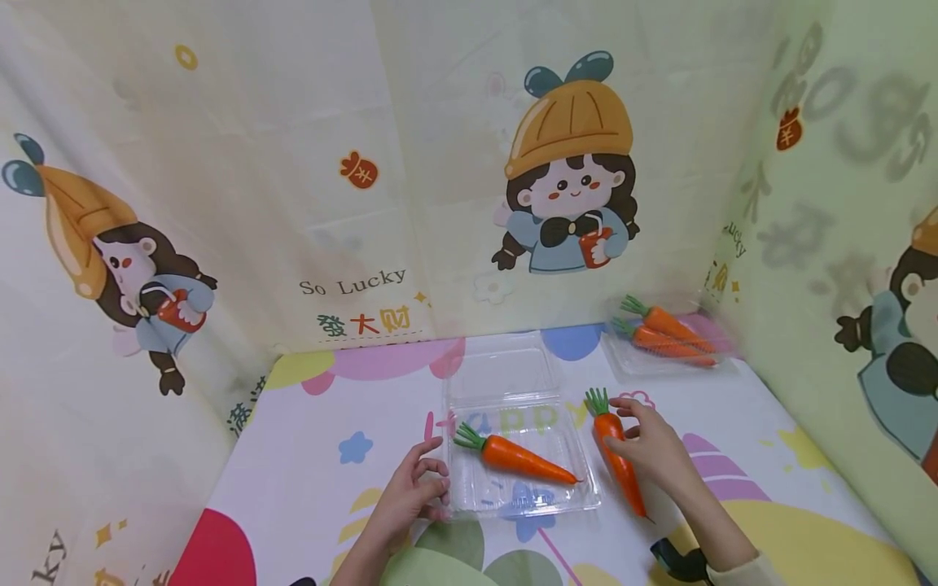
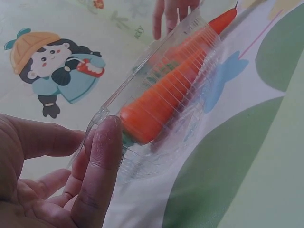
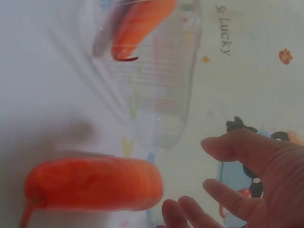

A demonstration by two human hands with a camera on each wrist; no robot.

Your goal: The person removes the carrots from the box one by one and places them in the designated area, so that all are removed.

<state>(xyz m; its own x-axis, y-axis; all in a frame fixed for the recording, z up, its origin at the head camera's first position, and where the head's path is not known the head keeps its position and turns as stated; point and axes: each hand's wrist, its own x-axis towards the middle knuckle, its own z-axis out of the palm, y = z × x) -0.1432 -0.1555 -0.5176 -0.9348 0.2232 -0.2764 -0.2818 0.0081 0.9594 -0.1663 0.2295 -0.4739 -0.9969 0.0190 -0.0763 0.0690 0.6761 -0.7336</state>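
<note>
A clear plastic clamshell container (image 1: 469, 503) lies with its lid folded back, and an orange carrot with a green top (image 1: 523, 460) rests inside it. At the container's left edge, my left hand (image 1: 410, 495) pinches the plastic rim between thumb and finger, as the left wrist view shows. A second carrot (image 1: 619, 456) lies on the table to the right of the container. Over this carrot hovers my right hand (image 1: 652, 448), its fingers apart and slightly bent. In the right wrist view a gap shows between the fingertips (image 3: 211, 149) and the carrot.
Another clear container (image 1: 623, 362) holding two carrots (image 1: 670, 334) stands at the table's back right corner. Cartoon-printed cloth walls (image 1: 440, 203) rise behind and on both sides of the patterned tabletop (image 1: 293, 456).
</note>
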